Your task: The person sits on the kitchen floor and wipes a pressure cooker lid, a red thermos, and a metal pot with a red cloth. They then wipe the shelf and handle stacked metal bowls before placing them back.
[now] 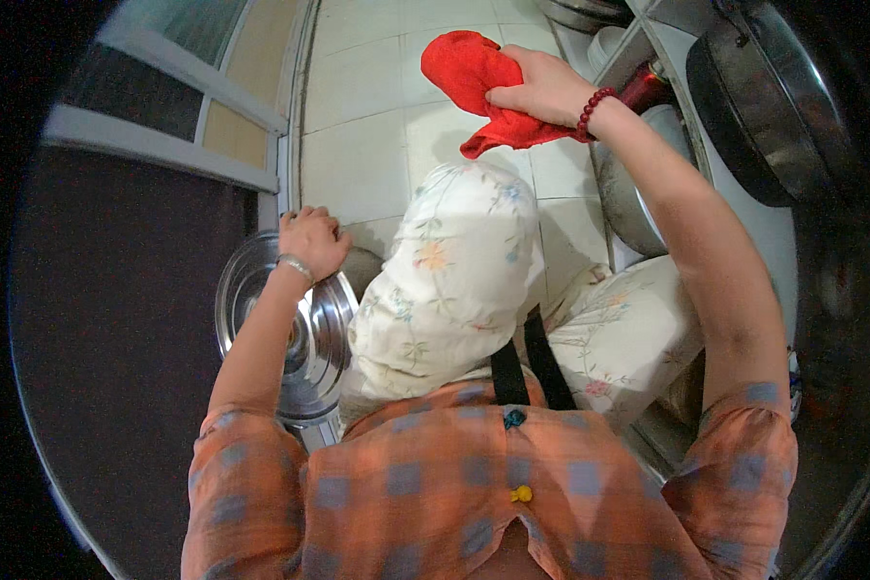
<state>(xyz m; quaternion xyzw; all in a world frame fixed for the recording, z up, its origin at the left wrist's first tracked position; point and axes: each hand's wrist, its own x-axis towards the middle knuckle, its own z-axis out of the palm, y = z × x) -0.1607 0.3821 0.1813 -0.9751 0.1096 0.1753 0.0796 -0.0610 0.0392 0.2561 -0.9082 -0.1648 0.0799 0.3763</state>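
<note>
My right hand (544, 87) is stretched forward over the floor, with a bunched red cloth (471, 72) in its grasp. The thumb presses on the cloth, and a loose corner hangs below the wrist. On the left, my left hand (312, 243) is at the far rim of a round, shiny metal lid or pan (326, 326), its fingers bent. The hand hides part of that rim, and I cannot tell whether it grips it. My forearm crosses the middle of the round piece, which lies beside my bent knee (471, 246) in floral trousers.
Pale floor tiles (355, 87) stretch ahead. A framed door (167, 138) borders the left side. Shelving at right holds a large dark-banded metal pot (776, 109), a grey metal vessel (627, 196), a red bottle-like container (645, 87) and stacked white dishes (605, 51).
</note>
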